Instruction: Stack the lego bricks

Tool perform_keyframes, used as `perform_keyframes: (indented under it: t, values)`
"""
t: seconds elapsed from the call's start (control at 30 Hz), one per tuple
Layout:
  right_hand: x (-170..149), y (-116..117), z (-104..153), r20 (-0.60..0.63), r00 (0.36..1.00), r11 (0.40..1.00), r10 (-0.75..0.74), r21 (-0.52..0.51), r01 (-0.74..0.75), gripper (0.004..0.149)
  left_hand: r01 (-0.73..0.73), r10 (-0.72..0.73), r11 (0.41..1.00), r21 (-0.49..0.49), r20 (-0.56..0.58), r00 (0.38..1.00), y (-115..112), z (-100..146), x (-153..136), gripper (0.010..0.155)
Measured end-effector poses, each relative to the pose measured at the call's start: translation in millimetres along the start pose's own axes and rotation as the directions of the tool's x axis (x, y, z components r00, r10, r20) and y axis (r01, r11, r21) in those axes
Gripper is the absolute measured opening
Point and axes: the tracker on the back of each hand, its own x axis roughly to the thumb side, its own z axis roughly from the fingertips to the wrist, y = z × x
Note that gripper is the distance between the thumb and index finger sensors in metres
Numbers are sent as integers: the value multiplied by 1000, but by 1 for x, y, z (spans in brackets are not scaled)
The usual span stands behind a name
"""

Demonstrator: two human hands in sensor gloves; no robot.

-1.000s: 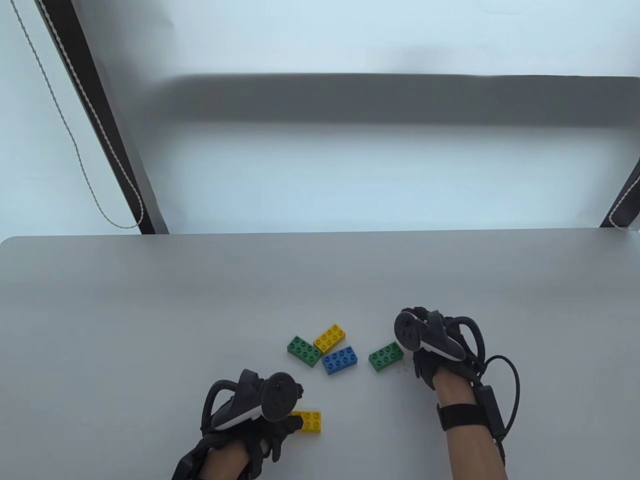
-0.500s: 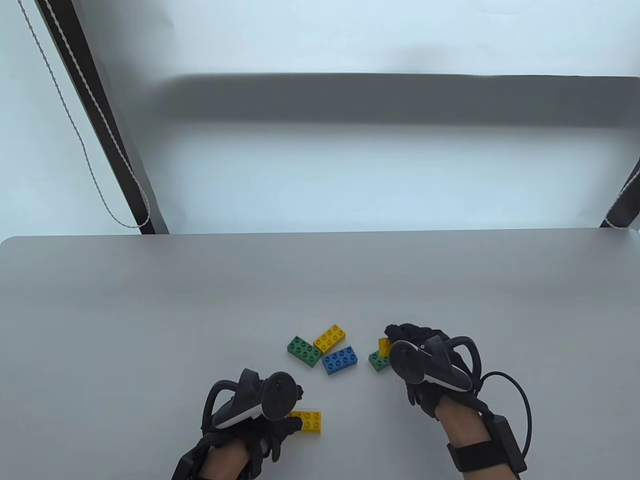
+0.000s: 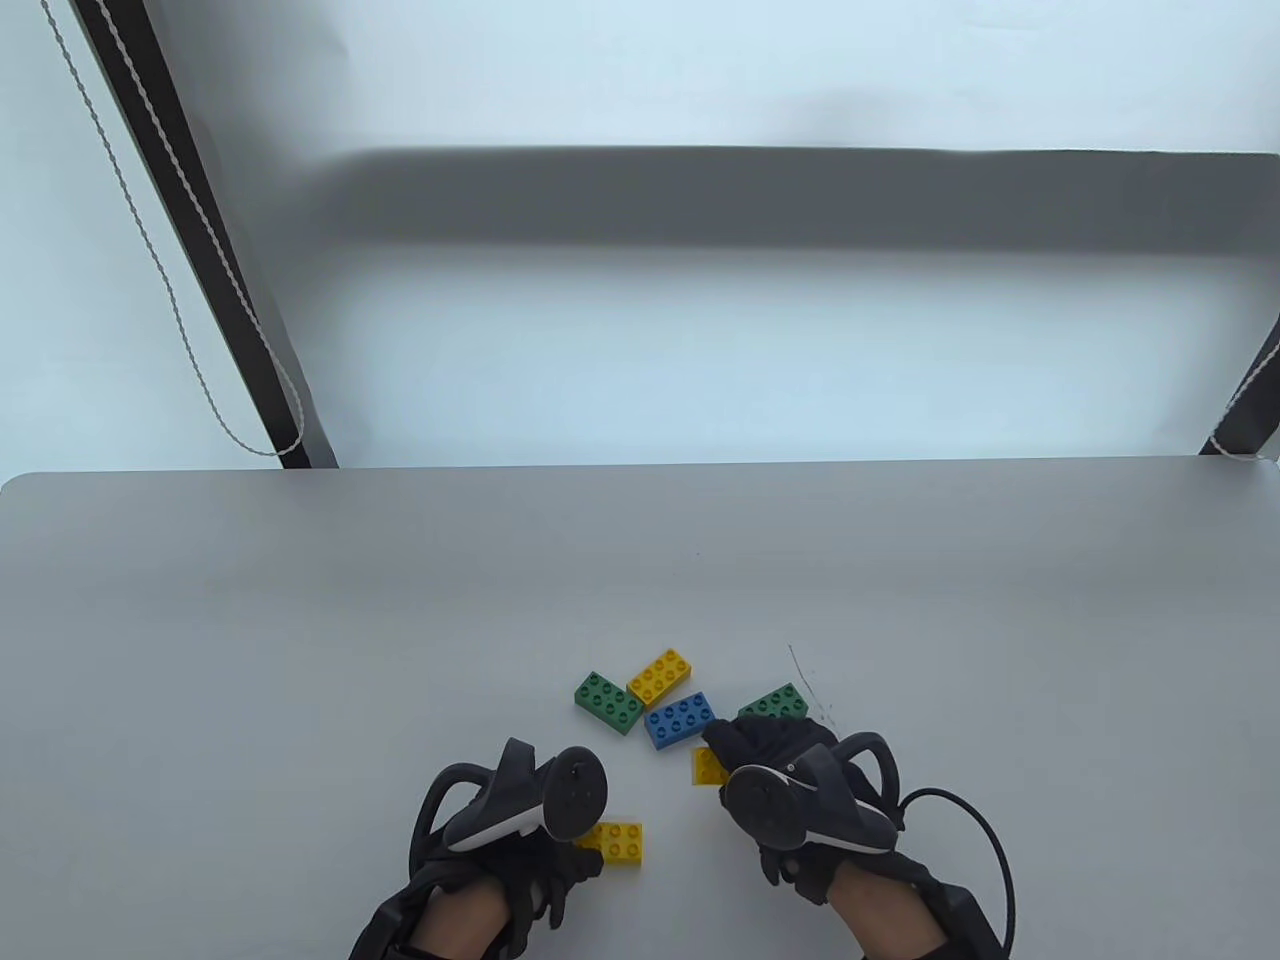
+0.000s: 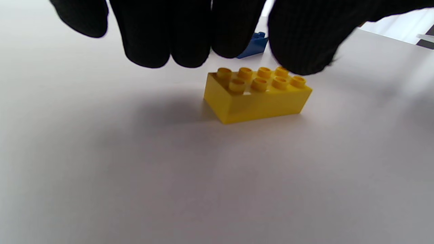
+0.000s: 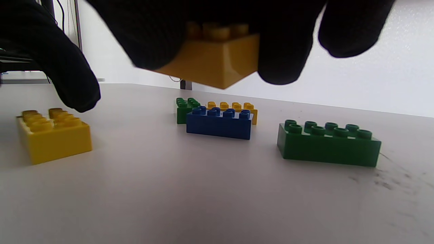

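Note:
A yellow brick (image 3: 622, 842) lies on the table by my left hand (image 3: 560, 860); in the left wrist view the brick (image 4: 257, 96) sits just under my fingers (image 4: 183, 44), which hover above it. My right hand (image 3: 760, 760) holds a second yellow brick (image 3: 708, 766) off the table; in the right wrist view that brick (image 5: 213, 57) is gripped between my fingers, above the surface. Loose on the table are a blue brick (image 3: 680, 720), a green brick (image 3: 608, 701), a yellow brick (image 3: 660, 677) and another green brick (image 3: 775, 703).
The grey table (image 3: 300, 620) stretches wide to the left, right and back. Dark scuff marks (image 3: 815, 690) lie to the right of the right green brick. The table's far edge (image 3: 640, 470) borders a white wall.
My right hand has lifted a yellow brick from beside the right green brick and carried it left and toward me, toward the left hand's brick. The left hand has shifted slightly.

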Motion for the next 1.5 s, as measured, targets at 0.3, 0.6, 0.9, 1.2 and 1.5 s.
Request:
perform_keyframes:
  t: [0.3, 0.6, 0.9, 1.2, 1.5]
  values:
    - [20, 7, 3, 64, 997, 999, -38, 38, 36, 66, 35, -36, 998, -50, -22, 999, -10, -9, 1, 69]
    - [30, 21, 2, 92, 994, 993, -57, 106, 47, 65, 81, -81, 997, -8, -37, 996, -10, -13, 5, 64]
    - [37, 36, -2, 92, 995, 989, -28, 146, 14, 65, 75, -76, 997, -25, -46, 996, -9, -13, 5, 63]
    - [42, 41, -5, 107, 994, 988, 9, 155, -25, 64, 71, -72, 997, -34, -48, 996, -9, -14, 5, 63]
    - [43, 40, -5, 109, 994, 985, 17, 168, -35, 64, 69, -71, 997, -34, -50, 996, -9, -15, 5, 62]
